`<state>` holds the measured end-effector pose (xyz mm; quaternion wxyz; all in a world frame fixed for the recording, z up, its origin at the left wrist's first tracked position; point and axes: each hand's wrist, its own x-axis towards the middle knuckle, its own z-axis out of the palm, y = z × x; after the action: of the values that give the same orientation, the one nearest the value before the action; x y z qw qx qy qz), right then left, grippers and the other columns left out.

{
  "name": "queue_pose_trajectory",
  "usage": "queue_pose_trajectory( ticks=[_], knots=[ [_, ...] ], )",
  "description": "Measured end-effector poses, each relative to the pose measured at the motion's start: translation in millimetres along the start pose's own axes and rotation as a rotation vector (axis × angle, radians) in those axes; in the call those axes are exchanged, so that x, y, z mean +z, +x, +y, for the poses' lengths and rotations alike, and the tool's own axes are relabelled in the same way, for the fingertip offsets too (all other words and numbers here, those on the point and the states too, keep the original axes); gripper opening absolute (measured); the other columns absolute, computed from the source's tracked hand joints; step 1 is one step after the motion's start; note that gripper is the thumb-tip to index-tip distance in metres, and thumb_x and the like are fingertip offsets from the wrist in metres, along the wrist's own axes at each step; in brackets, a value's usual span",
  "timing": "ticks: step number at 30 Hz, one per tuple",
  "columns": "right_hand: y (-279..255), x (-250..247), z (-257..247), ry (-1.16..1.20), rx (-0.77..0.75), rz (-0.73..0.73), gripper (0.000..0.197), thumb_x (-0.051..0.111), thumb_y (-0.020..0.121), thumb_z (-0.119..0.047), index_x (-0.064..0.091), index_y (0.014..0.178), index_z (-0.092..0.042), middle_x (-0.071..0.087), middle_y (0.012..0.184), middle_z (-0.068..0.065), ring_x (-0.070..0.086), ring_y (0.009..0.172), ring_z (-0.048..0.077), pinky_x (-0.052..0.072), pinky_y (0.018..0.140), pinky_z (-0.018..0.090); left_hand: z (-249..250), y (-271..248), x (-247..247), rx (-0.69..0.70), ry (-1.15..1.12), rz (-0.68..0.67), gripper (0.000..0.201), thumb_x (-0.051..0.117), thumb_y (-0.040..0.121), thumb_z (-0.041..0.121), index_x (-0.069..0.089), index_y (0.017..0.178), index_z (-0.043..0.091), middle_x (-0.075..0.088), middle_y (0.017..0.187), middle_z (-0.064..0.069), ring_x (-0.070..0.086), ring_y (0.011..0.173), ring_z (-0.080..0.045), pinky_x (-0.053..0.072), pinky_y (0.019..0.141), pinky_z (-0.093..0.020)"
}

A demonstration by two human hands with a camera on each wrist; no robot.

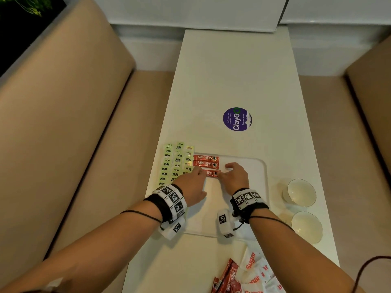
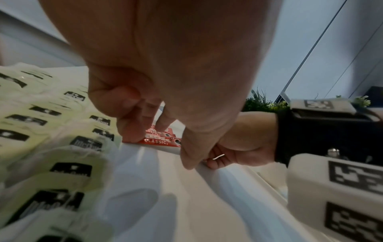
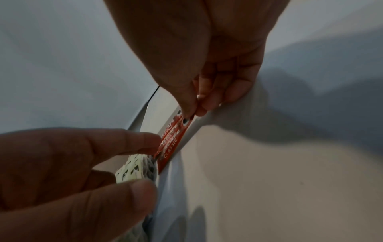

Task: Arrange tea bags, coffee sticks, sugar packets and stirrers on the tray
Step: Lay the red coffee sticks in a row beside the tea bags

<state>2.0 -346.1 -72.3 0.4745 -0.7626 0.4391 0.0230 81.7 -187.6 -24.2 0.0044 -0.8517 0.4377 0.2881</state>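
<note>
A white tray lies on the white table. Rows of pale green tea bags fill its left side. Beside them two red coffee sticks lie side by side. A third coffee stick lies just below them, between my hands. My left hand pinches its left end and my right hand pinches its right end. The left wrist view shows curled fingers on the stick next to the tea bags. In the right wrist view, thumb and fingertips nip the stick.
Two glass bowls stand right of the tray. A loose pile of sugar packets and more coffee sticks lies at the table's near edge. A purple round sticker is farther back. Beige benches flank the table.
</note>
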Motion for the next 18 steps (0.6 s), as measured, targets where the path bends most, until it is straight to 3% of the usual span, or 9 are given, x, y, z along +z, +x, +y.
queue_pose_trajectory(
  ticks=[6, 11, 15, 18],
  knots=[
    [10, 9, 4, -0.092, -0.005, 0.018, 0.052, 0.073, 0.086, -0.032, 0.051, 0.132, -0.020, 0.073, 0.110, 0.006, 0.069, 0.093, 0.022, 0.056, 0.085, 0.041, 4, 7, 6, -0.047, 0.047, -0.038, 0.062, 0.060, 0.093, 0.043, 0.035, 0.137, 0.007, 0.031, 0.144, -0.012, 0.064, 0.091, -0.034, 0.052, 0.070, -0.039],
    [12, 12, 4, -0.167, -0.018, 0.020, 0.059, 0.073, 0.086, -0.039, 0.046, 0.136, -0.024, 0.074, 0.105, 0.004, 0.070, 0.091, 0.023, 0.057, 0.082, 0.040, 6, 11, 6, -0.063, 0.074, -0.058, 0.071, 0.059, 0.094, 0.045, 0.031, 0.143, 0.002, 0.022, 0.151, -0.014, 0.064, 0.096, -0.035, 0.055, 0.076, -0.041],
    [13, 11, 2, -0.159, -0.005, 0.023, 0.059, 0.072, 0.085, -0.041, 0.047, 0.135, -0.024, 0.074, 0.101, 0.003, 0.070, 0.090, 0.022, 0.057, 0.083, 0.040, 6, 12, 4, -0.069, 0.088, -0.071, 0.069, 0.059, 0.094, 0.045, 0.033, 0.141, 0.002, 0.021, 0.150, -0.015, 0.064, 0.093, -0.035, 0.053, 0.073, -0.038],
    [12, 9, 0, -0.151, -0.008, 0.021, 0.058, 0.072, 0.085, -0.043, 0.049, 0.135, -0.024, 0.074, 0.103, 0.003, 0.069, 0.092, 0.022, 0.056, 0.082, 0.039, 6, 12, 2, -0.073, 0.104, -0.081, 0.069, 0.058, 0.095, 0.045, 0.031, 0.143, 0.002, 0.016, 0.155, -0.017, 0.064, 0.097, -0.035, 0.053, 0.076, -0.038]
  ],
)
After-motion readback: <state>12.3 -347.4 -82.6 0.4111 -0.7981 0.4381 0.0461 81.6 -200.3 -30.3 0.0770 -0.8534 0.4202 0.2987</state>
